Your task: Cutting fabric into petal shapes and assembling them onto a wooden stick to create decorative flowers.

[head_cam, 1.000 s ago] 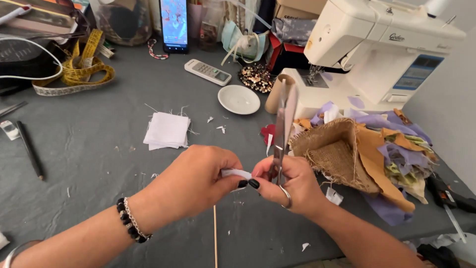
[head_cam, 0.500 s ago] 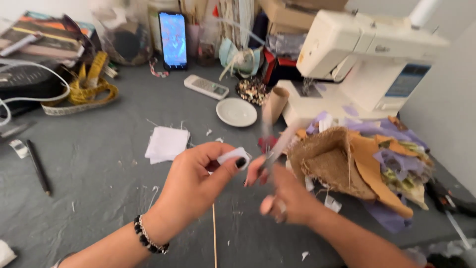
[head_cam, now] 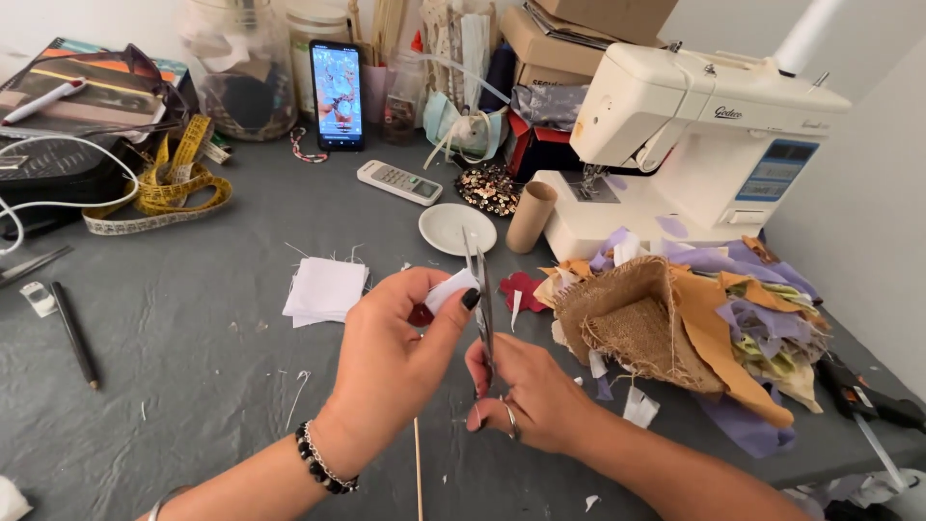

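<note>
Left hand [head_cam: 395, 352] fingers pinch a white fabric scrap [head_cam: 449, 287] — right hand [head_cam: 529, 397] fingers grip upright scissors [head_cam: 479, 289] beside it.

Open grey table [head_cam: 174, 386] at left, fabric heap [head_cam: 694, 328] and sewing machine [head_cam: 694, 145] crowding right

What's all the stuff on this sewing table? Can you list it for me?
sewing machine: one, cream, back right
fabric scraps: heap, purple, orange, burlap, right
white fabric squares: small stack, centre left
dish: one, white, centre back
cardboard tube: one, brown, beside dish
remote control: one, white, back centre
phone: one, black, propped upright, back
measuring tape: one, yellow, left
pen: one, black, left
left hand: pinches white fabric piece
right hand: holds scissors, blades up
</note>
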